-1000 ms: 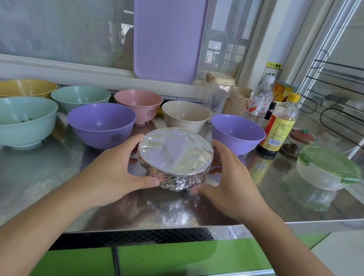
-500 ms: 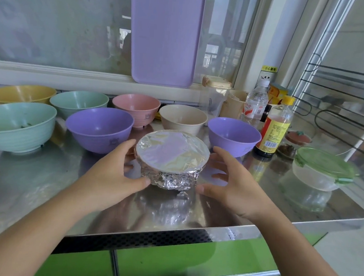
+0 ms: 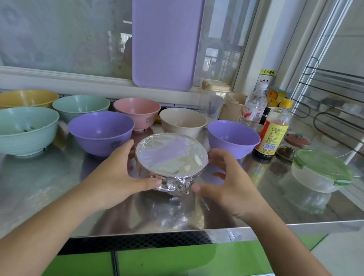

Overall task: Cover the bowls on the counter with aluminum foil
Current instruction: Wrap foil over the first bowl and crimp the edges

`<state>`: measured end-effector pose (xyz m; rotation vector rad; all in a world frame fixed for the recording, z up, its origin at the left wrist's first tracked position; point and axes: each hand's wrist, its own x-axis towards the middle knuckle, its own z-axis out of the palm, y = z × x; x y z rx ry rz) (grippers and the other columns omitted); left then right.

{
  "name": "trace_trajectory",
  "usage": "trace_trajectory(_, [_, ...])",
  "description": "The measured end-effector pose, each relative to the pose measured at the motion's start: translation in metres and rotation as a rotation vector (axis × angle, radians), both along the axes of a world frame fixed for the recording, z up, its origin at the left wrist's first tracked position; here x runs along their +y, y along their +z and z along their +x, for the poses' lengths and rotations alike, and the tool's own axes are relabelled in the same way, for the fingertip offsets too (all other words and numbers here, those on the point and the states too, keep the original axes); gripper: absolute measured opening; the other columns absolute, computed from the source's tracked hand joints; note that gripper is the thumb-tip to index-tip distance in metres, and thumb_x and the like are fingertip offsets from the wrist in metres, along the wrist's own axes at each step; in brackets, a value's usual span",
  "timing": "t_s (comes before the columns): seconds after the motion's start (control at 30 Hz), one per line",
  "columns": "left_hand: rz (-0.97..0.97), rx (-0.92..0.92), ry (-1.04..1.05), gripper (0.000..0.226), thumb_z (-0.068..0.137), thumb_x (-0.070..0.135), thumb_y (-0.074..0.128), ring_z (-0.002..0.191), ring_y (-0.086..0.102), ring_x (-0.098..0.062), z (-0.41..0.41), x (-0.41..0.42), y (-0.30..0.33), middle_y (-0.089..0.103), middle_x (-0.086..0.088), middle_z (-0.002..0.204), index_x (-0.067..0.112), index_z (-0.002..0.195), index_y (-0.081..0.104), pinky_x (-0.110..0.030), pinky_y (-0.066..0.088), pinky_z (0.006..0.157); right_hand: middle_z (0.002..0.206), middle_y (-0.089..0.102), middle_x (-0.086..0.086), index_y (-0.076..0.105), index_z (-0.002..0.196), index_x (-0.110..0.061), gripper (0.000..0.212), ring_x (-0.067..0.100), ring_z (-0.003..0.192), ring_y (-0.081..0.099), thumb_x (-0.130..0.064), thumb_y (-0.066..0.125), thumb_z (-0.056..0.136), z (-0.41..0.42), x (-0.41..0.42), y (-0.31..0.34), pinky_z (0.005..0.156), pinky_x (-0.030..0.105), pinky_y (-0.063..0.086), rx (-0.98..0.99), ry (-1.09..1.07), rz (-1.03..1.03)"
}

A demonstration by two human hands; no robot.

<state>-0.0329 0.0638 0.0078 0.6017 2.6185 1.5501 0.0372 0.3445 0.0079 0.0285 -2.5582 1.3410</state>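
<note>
A foil-covered bowl (image 3: 171, 156) stands on the steel counter (image 3: 42, 183) in front of me, its foil smooth on top and crumpled round the sides. My left hand (image 3: 117, 174) grips its left side, thumb pressed on the foil at the front. My right hand (image 3: 229, 183) curves round the right side with spread fingers and a small gap; only its thumb tip reaches the foil. Behind stand uncovered bowls: two purple (image 3: 100, 131) (image 3: 233, 137), a pink (image 3: 136, 112), a beige (image 3: 182, 121), two green (image 3: 17, 128) (image 3: 81, 106) and a yellow (image 3: 23, 98).
A green-lidded clear container (image 3: 320, 170) sits at the right. A sauce bottle (image 3: 273, 132), a water bottle (image 3: 254, 108) and jars stand at the back right. A purple tray (image 3: 165, 36) leans on the window. The counter's front edge (image 3: 169, 235) is near.
My right hand has loosened from the foil-covered bowl and now hovers beside it. The left hand keeps its hold. The view has shifted slightly.
</note>
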Motion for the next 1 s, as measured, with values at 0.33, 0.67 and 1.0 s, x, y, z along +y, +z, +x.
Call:
trace_trajectory(0.33, [-0.012,0.104,0.002,0.082,0.056,0.066,0.093,0.116,0.060,0.008,0.016,0.022,0.012,0.065,0.029,0.125,0.042,0.123,0.053,-0.032,0.049,0.100,0.138,0.068,-0.011,0.056,0.146,-0.027,0.075,0.011,0.132,0.061,-0.030,0.090,0.079,-0.003,-0.007,0.003,0.118,0.046,0.043,0.076,0.142,-0.112])
trace_trajectory(0.67, [-0.059,0.071,0.013,0.126,0.055,0.066,0.094,0.145,0.034,0.004,0.017,0.020,0.010,0.035,0.022,0.161,0.035,0.158,0.029,-0.029,0.028,0.121,0.140,0.064,-0.016,0.057,0.145,-0.026,0.070,0.001,0.132,0.057,-0.049,0.076,0.082,-0.007,0.007,0.016,0.107,0.025,0.049,-0.011,0.069,-0.311])
trace_trajectory(1.0, [-0.016,0.169,0.017,0.073,0.063,0.060,0.093,0.120,0.054,0.011,0.018,0.027,0.010,0.058,0.027,0.128,0.045,0.118,0.047,-0.023,0.046,0.099,0.132,0.073,-0.011,0.065,0.134,-0.028,0.036,0.005,0.126,0.064,-0.008,0.053,0.107,-0.011,0.003,0.014,0.102,0.021,0.053,-0.013,0.258,-0.447])
